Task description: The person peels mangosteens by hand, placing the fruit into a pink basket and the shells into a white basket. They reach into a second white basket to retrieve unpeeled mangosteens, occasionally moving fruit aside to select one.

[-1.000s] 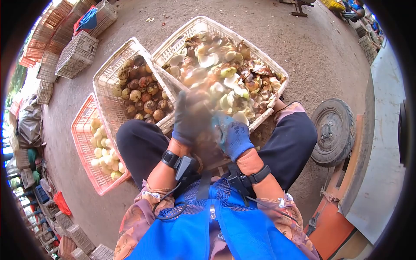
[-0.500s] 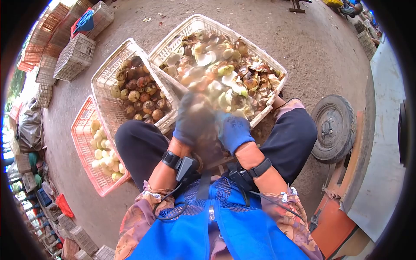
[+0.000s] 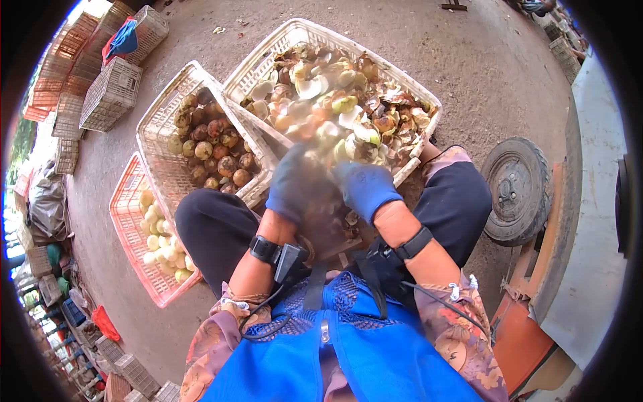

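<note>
My left hand point(image 3: 289, 186), in a blue-grey glove, is closed between my knees at the near edge of the white peel crate point(image 3: 264, 60). Opposite it, my right hand point(image 3: 365, 189) in a blue glove has its fingers curled inward. A blurred patch covers the space between the hands, so whatever they hold cannot be made out. Pale, cup-shaped peels point(image 3: 365, 130) and brown scraps fill the crate just beyond my fingers. Left of it, a second white crate point(image 3: 157, 127) contains round brownish-yellow produce point(image 3: 218, 151).
A pink crate point(image 3: 124, 194) with pale peeled rounds point(image 3: 157, 228) stands beside my left knee. To the right are a wheel point(image 3: 516, 191) and a grey metal panel point(image 3: 583, 221). Stacked crates point(image 3: 110, 94) line the far left.
My right hand has shifted slightly right and up, a little farther from my left hand. The left hand stays nearly in place, and the view has shifted slightly.
</note>
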`<state>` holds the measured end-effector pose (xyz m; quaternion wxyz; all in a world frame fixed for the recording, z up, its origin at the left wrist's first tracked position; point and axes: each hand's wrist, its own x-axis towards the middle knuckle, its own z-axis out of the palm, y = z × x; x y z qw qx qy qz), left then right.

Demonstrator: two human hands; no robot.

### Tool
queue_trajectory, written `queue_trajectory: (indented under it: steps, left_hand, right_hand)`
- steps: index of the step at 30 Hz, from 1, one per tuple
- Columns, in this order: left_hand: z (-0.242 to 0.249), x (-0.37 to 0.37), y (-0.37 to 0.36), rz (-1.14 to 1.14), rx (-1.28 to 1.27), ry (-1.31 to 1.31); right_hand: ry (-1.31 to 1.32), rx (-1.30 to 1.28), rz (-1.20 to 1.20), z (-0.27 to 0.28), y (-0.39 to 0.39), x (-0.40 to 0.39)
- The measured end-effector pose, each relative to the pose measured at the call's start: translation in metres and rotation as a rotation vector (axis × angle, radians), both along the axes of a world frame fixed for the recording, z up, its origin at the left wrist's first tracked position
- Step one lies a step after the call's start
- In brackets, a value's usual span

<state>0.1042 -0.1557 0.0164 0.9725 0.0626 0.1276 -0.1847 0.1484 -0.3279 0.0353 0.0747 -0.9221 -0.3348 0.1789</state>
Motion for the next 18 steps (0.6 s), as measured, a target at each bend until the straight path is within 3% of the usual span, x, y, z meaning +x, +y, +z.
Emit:
queue_trajectory:
  steps: [2, 4, 6, 7, 8, 9, 10, 11, 13, 14, 15, 16, 17, 18]
  left_hand:
    - [0.000, 0.001, -0.002, 0.044, 0.121, 0.056]
    - [-0.006, 0.000, -0.004, 0.088, 0.242, 0.111]
    - [-0.023, -0.002, -0.004, 0.151, 0.478, -0.279]
    - [-0.020, 0.001, -0.006, 0.147, 0.476, -0.279]
    - [-0.013, 0.006, -0.008, 0.183, 0.369, -0.123]
    - [-0.008, 0.009, -0.010, 0.217, 0.262, 0.036]
    - [-0.005, 0.012, -0.012, 0.215, 0.263, 0.037]
    - [-0.003, 0.015, -0.013, 0.212, 0.309, 0.079]
    - [0.001, 0.015, -0.017, 0.202, 0.355, 0.124]
    - [0.003, 0.014, -0.019, 0.197, 0.520, -0.189]
    - [0.008, 0.012, -0.021, 0.189, 0.681, -0.506]
    - [0.021, 0.006, -0.030, 0.155, 0.881, -0.326]
    - [0.018, 0.007, -0.031, 0.153, 0.883, -0.329]
    - [0.010, 0.005, -0.032, 0.174, 0.970, -0.335]
  right_hand:
    - [-0.014, 0.066, 0.047, -0.004, -0.002, 0.008]
    - [0.031, 0.113, -0.091, -0.002, -0.002, 0.013]
    - [0.074, 0.218, -0.157, -0.012, -0.001, 0.007]
    - [0.112, 0.323, -0.223, -0.021, -0.002, 0.004]
    - [0.109, 0.323, -0.226, -0.034, -0.001, 0.000]
    - [-0.154, 0.284, -0.082, -0.051, 0.001, -0.006]
    - [-0.414, 0.241, 0.065, -0.058, 0.005, -0.010]
    - [-0.411, 0.241, 0.062, -0.065, 0.009, -0.012]
    - [-0.165, 0.570, -0.218, -0.073, 0.013, -0.015]
    - [-0.166, 0.569, -0.218, -0.058, 0.014, -0.004]
    - [0.045, 0.319, -0.195, -0.042, 0.014, 0.014]
    - [0.250, 0.070, -0.170, -0.031, 0.015, 0.025]
    - [0.248, 0.073, -0.172, -0.043, 0.012, 0.024]
    - [0.265, 0.469, -0.400, -0.069, 0.003, 0.018]
